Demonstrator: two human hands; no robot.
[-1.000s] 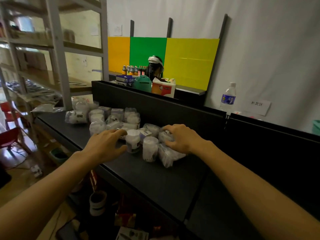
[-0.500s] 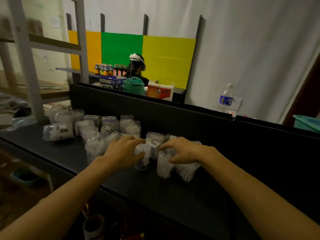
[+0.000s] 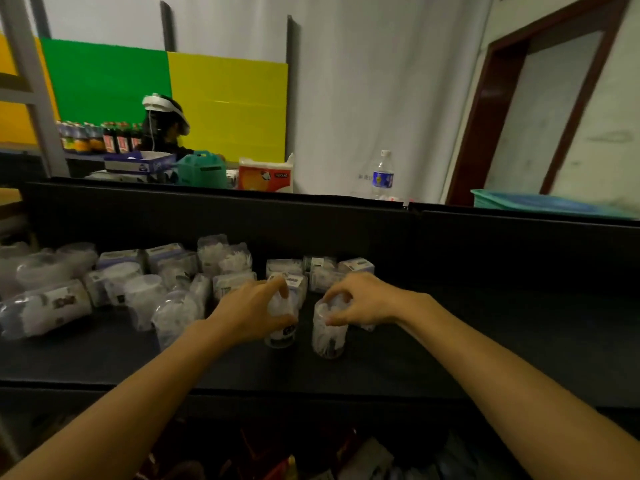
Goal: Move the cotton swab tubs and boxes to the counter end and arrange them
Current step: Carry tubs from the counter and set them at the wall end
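Two clear round tubs of cotton swabs stand upright on the black counter. My left hand grips the left tub from the side and top. My right hand grips the right tub around its lid. Behind them sit small cotton swab boxes against the counter's back wall. A heap of several more tubs, boxes and bagged packs covers the left part of the counter.
A tall black back wall runs along the counter's far side. Beyond it are a water bottle, a teal basket, a tissue pack and a person wearing a headset. Bare counter lies to the right.
The view has swung right along the counter. Both hands have closed on one tub each, and the two tubs now stand apart from the pile, nearer the front.
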